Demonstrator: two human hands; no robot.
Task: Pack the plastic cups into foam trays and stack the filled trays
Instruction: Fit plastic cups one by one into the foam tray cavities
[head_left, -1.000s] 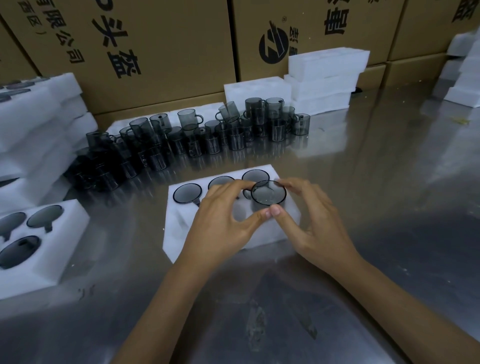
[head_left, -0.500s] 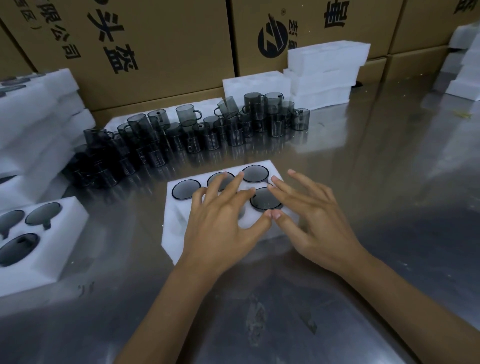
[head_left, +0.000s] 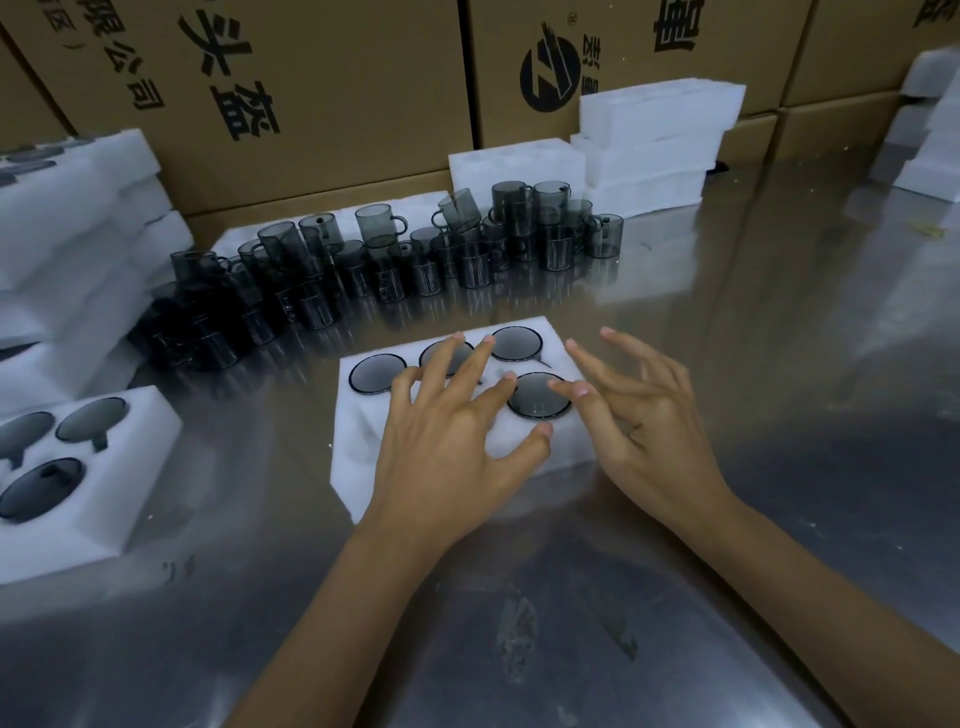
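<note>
A white foam tray (head_left: 363, 441) lies on the steel table in front of me. Several smoky grey plastic cups sit sunk in its holes, among them the front right cup (head_left: 540, 402) and the back left cup (head_left: 376, 373). My left hand (head_left: 452, 441) rests spread on the tray with straight fingers and covers its middle. My right hand (head_left: 639, 410) hovers just right of the front right cup, fingers loose and apart, holding nothing. A crowd of loose grey cups (head_left: 395, 260) stands behind the tray.
A second foam tray (head_left: 130, 467) with three cups in it lies at the left. White foam stacks stand at the far left (head_left: 67, 244), back middle (head_left: 654, 140) and far right (head_left: 930, 150). Cardboard boxes (head_left: 322, 93) wall the back. Bare steel table (head_left: 779, 364) stretches right.
The cup I held over the tray's front right hole went down into it. Both hands let go; the left spread flat on the tray, the right lifted off to the right.
</note>
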